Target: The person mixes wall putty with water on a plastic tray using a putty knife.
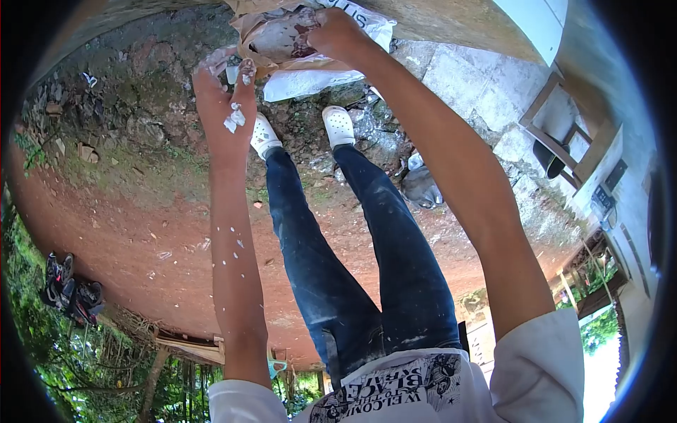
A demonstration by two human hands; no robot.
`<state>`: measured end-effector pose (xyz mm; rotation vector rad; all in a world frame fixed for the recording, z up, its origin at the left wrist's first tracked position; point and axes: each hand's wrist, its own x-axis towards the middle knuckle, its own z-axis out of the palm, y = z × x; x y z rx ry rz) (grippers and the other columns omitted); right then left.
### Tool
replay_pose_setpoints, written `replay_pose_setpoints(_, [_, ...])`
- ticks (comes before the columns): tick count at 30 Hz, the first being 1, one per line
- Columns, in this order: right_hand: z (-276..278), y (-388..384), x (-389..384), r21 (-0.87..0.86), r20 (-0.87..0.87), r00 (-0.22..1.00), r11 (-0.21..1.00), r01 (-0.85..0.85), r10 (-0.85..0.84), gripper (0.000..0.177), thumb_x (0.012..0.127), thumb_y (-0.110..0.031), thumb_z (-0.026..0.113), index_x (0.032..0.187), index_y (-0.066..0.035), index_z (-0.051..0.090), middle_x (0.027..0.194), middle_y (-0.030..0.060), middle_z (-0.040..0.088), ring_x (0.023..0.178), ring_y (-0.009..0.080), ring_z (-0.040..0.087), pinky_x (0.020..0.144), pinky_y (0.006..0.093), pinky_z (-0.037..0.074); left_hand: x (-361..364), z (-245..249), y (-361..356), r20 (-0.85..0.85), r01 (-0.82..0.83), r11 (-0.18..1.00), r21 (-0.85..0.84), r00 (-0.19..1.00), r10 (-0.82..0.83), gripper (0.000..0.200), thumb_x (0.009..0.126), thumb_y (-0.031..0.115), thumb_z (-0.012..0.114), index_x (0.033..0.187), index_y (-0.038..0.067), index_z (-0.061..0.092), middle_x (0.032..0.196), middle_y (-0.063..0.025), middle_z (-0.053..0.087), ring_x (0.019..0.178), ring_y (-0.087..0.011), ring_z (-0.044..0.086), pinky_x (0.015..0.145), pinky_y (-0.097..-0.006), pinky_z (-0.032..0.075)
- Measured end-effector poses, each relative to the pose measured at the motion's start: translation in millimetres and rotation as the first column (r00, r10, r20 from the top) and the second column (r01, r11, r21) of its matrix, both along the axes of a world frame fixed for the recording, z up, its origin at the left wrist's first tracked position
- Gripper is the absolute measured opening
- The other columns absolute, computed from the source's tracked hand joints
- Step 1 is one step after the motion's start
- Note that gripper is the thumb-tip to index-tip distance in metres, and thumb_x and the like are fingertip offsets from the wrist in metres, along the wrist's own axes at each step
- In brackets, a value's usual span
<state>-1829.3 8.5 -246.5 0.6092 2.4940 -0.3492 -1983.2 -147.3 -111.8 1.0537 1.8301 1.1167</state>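
Observation:
A torn sack [300, 83] with white outer and brown paper layers stands at the top, dark letters printed on its far side. Its mouth is folded open around a greyish, red-brown stained interior. My right hand [337, 37] is closed at the sack's right side, its fingertips partly hidden against the stained part. Left of the mouth is my left hand [222, 99], thumb and fingers apart. White paste smears that hand and spots the forearm. A small whitish patch shows between its thumb and fingers; I cannot tell whether it is a held piece.
White clogs [338, 127] stand on rough, mossy ground below the sack. A grey plastic bundle [422, 186] lies right of my legs. Concrete slabs [462, 92] and a wooden frame [564, 134] are on the right. Dark shoes [70, 290] lie far left beside greenery.

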Motion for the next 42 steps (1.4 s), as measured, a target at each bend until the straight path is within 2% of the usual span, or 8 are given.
replay_pose_setpoints(3, [14.7, -4.5, 17.4, 0.065, -0.01, 0.991, 0.989, -0.135, 0.136, 0.023, 0.085, -0.016, 0.059, 0.091, -0.002, 0.076, 0.121, 0.0152, 0.066, 0.098, 0.0345, 0.065, 0.09, 0.0482, 0.047, -0.6, -2.9, -3.2, -0.5, 0.16, 0.984, 0.083, 0.861, -0.097, 0.04, 0.091, 0.016, 0.06, 0.126, -0.001, 0.053, 0.11, -0.0207, 0.053, 0.111, -0.0325, 0.05, 0.094, -0.0474, 0.042])
replay_pose_setpoints(4, [23.1, -7.7, 23.8, -0.123, -0.185, 0.942, 0.958, 0.26, -0.28, 0.027, 0.082, -0.015, 0.06, 0.1, 0.001, 0.072, 0.115, 0.0185, 0.067, 0.097, 0.0347, 0.066, 0.088, 0.0458, 0.049, 0.1, 0.7, -0.1, -0.5, 0.158, 0.984, 0.082, 0.86, -0.096, 0.04, 0.091, 0.016, 0.06, 0.126, -0.001, 0.053, 0.11, -0.0207, 0.053, 0.111, -0.0325, 0.05, 0.094, -0.0474, 0.042])
replay_pose_setpoints(6, [46.0, -13.4, 34.5, -0.583, -0.217, 0.335, 0.397, 0.709, -0.917, 0.046, 0.075, -0.013, 0.062, 0.116, 0.006, 0.064, 0.102, 0.0252, 0.068, 0.094, 0.0353, 0.068, 0.085, 0.0409, 0.052, -0.9, 10.0, 8.5, -0.747, 0.275, 0.946, -0.169, 0.59, -0.305, 0.041, 0.081, 0.016, 0.068, 0.119, 0.001, 0.062, 0.096, -0.0211, 0.048, 0.099, -0.0383, 0.048, 0.079, -0.0486, 0.045])
replay_pose_setpoints(11, [62.8, -15.4, 41.4, -0.502, -0.113, 0.339, 0.348, 0.792, -0.934, 0.059, 0.079, -0.018, 0.064, 0.133, 0.003, 0.054, 0.131, 0.027, 0.056, 0.118, 0.0357, 0.059, 0.101, 0.0396, 0.046, -1.5, 2.9, 10.7, -0.735, 0.22, 0.966, -0.135, 0.632, -0.246, 0.039, 0.08, 0.018, 0.065, 0.114, 0.0, 0.06, 0.088, -0.0183, 0.046, 0.085, -0.0375, 0.046, 0.08, -0.0492, 0.039])
replay_pose_setpoints(14, [66.7, -14.5, 43.8, -0.377, -0.291, 0.478, 0.559, 0.739, -0.829, 0.059, 0.08, -0.02, 0.066, 0.133, 0.002, 0.055, 0.129, 0.026, 0.058, 0.118, 0.0364, 0.059, 0.102, 0.0405, 0.045, 2.9, -2.3, 7.3, -0.708, 0.198, 0.974, -0.107, 0.673, -0.214, 0.039, 0.08, 0.017, 0.066, 0.113, -0.002, 0.058, 0.089, -0.0189, 0.047, 0.084, -0.0369, 0.046, 0.077, -0.049, 0.039])
replay_pose_setpoints(19, [72.7, -4.6, 42.5, -0.356, -0.256, 0.544, 0.601, 0.715, -0.799, 0.057, 0.082, -0.025, 0.072, 0.131, 0.002, 0.058, 0.125, 0.0268, 0.061, 0.117, 0.0368, 0.06, 0.102, 0.04, 0.046, 10.1, -4.6, 8.5, -0.612, 0.151, 0.983, -0.102, 0.769, -0.182, 0.041, 0.077, 0.013, 0.071, 0.112, -0.005, 0.059, 0.096, -0.0219, 0.051, 0.094, -0.0393, 0.05, 0.078, -0.048, 0.045])
replay_pose_setpoints(34, [112.3, 4.8, 40.8, -0.48, -0.115, 0.527, 0.511, 0.713, -0.842, 0.073, 0.083, -0.046, 0.075, 0.135, 0.001, 0.054, 0.13, 0.0274, 0.057, 0.119, 0.0358, 0.059, 0.101, 0.0412, 0.046, 33.4, 4.8, 15.7, -0.506, 0.066, 0.979, -0.192, 0.848, -0.156, 0.04, 0.074, 0.004, 0.068, 0.109, -0.009, 0.053, 0.1, -0.0228, 0.047, 0.097, -0.0386, 0.048, 0.08, -0.0475, 0.043])
replay_pose_setpoints(42, [67.1, 3.6, 66.9, -0.589, -0.257, 0.439, 0.5, 0.635, -0.861, 0.047, 0.088, -0.019, 0.075, 0.125, 0.005, 0.059, 0.112, 0.0143, 0.069, 0.098, 0.0204, 0.065, 0.091, 0.0324, 0.051, 40.8, -1.9, 10.4, -0.489, 0.077, 0.997, -0.019, 0.869, -0.077, 0.042, 0.072, -0.001, 0.064, 0.109, -0.011, 0.047, 0.101, -0.0237, 0.043, 0.097, -0.0382, 0.044, 0.082, -0.0474, 0.04])
